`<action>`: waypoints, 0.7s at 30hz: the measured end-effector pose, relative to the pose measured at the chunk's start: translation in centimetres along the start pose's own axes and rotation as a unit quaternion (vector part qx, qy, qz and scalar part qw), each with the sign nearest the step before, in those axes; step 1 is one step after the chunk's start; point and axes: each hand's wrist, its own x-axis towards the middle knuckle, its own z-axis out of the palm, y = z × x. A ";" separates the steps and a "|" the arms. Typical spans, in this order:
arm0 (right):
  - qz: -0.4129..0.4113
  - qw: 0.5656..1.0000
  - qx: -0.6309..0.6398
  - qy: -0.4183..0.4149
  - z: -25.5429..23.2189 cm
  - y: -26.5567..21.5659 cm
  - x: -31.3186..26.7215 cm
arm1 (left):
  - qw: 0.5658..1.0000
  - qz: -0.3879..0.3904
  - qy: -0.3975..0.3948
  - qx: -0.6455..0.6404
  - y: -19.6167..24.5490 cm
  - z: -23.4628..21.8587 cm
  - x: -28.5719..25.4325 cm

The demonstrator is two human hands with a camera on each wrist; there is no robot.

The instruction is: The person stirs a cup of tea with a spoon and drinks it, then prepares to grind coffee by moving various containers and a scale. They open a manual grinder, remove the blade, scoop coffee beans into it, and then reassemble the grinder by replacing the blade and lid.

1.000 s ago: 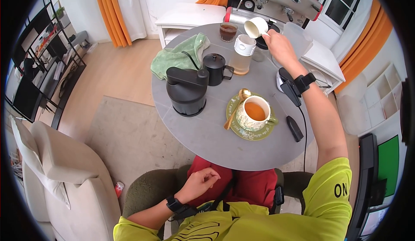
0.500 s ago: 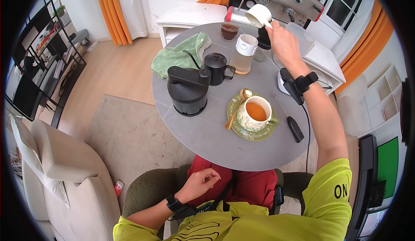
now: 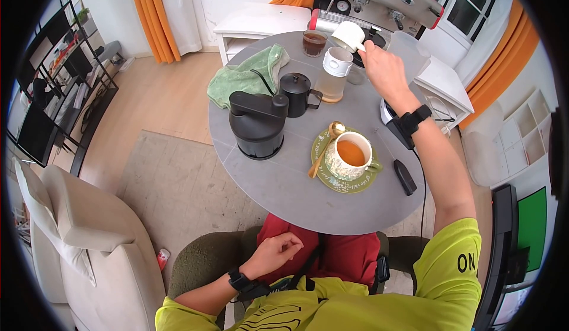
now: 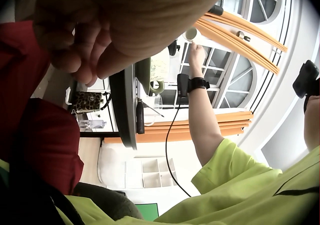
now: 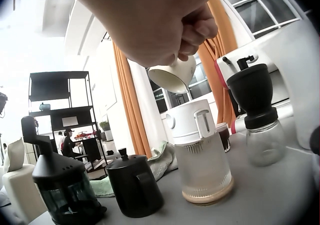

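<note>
My right hand (image 3: 386, 70) grips the handle of a small cream-white cup (image 3: 346, 36) above the far side of the round grey table. In the right wrist view that cup (image 5: 170, 78) hangs tilted, mouth downward, over the white top of a ribbed clear container (image 5: 204, 167). A thin trickle shows at its lip. My left hand (image 3: 274, 254) rests on the red trousers, fingers loosely curled, holding nothing. Nearer me, a patterned cup (image 3: 348, 156) of orange-brown drink stands on a green saucer (image 3: 355, 185) with a wooden-handled spoon (image 3: 320, 156).
Left on the table stand a black lidded pot (image 3: 256, 126), a black handled jug (image 3: 294, 95) and a green cloth (image 3: 252, 76). A glass of dark drink (image 3: 314, 43) is at the back. A hand grinder (image 5: 257, 110) stands right of the container; a black oblong object (image 3: 404, 177) lies near the right edge.
Between half a second ago and now, my right hand has lowered the cream-white cup toward the white-topped container, after lifting it a little before. My left hand stays on the lap.
</note>
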 end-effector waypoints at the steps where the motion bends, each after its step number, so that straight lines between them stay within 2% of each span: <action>1: 0.002 1.000 0.005 0.008 0.2 0.1 0.0 | 1.000 0.000 0.000 0.000 0.0 0.0 0.0; 9: 0.016 1.000 0.013 -0.011 -0.7 0.0 0.0 | 1.000 0.005 -0.003 0.004 0.0 0.0 0.0; 11: 0.075 0.995 0.030 -0.053 -1.0 -0.1 0.1 | 1.000 0.007 -0.004 0.004 -0.1 0.0 0.0; 12: 0.076 0.995 0.031 -0.054 -0.3 0.4 0.0 | 1.000 0.008 -0.005 0.005 -0.2 0.1 0.0; 14: 0.115 0.988 0.095 0.035 1.5 2.1 -0.4 | 1.000 0.008 -0.005 0.006 -0.1 0.1 0.0; 15: 0.117 0.988 0.095 0.034 0.9 2.3 -0.4 | 1.000 0.008 -0.006 0.007 0.0 0.0 0.0; 16: 0.272 0.904 0.327 -0.031 0.1 2.6 -0.4 | 1.000 0.007 -0.007 0.007 0.1 0.0 0.0; 17: 0.404 0.740 0.530 -0.092 -0.6 2.8 -0.7 | 1.000 0.004 -0.009 0.011 0.1 0.0 0.0; 18: 0.407 0.739 0.529 -0.092 -1.0 2.8 -1.3 | 1.000 0.001 -0.011 0.014 0.2 0.0 0.0; 20: 0.482 0.597 0.629 -0.126 -1.7 2.9 -2.8 | 1.000 0.000 -0.014 0.014 0.4 0.0 0.0; 21: 0.484 0.597 0.628 -0.125 -1.5 3.3 -3.7 | 1.000 0.000 -0.015 0.013 0.4 0.0 0.0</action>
